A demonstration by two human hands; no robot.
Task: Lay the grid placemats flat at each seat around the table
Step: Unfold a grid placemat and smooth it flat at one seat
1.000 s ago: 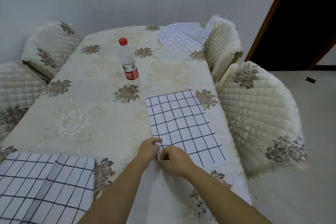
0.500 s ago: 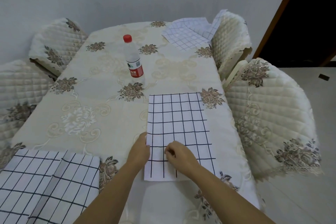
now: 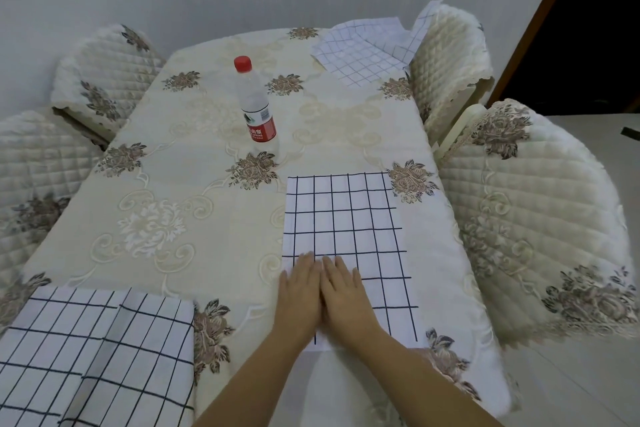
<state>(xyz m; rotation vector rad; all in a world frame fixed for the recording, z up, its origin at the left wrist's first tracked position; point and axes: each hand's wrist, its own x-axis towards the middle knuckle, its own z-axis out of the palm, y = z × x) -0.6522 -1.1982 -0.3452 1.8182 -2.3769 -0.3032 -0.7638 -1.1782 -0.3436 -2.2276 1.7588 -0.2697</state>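
A white placemat with a black grid (image 3: 346, 218) lies flat on the table's right side, in front of the near right chair. My left hand (image 3: 300, 295) and my right hand (image 3: 346, 298) press side by side on its near end, palms down, fingers straight. A second grid placemat (image 3: 90, 354) lies at the near left corner with a fold running along it. A third, paler grid placemat (image 3: 360, 52) lies rumpled at the far right corner, one edge riding up against the far right chair.
The table wears a cream floral cloth (image 3: 173, 218). A clear water bottle (image 3: 256, 104) with a red cap stands mid-table, just beyond the flat mat. Quilted covered chairs stand at the right (image 3: 540, 225), far right (image 3: 450, 59) and left (image 3: 100, 80). A dark doorway (image 3: 588, 28) opens at the far right.
Both hands pinched the mat's near corner, pulled it straight and square to the table edge, then let go and came down flat on its near end.
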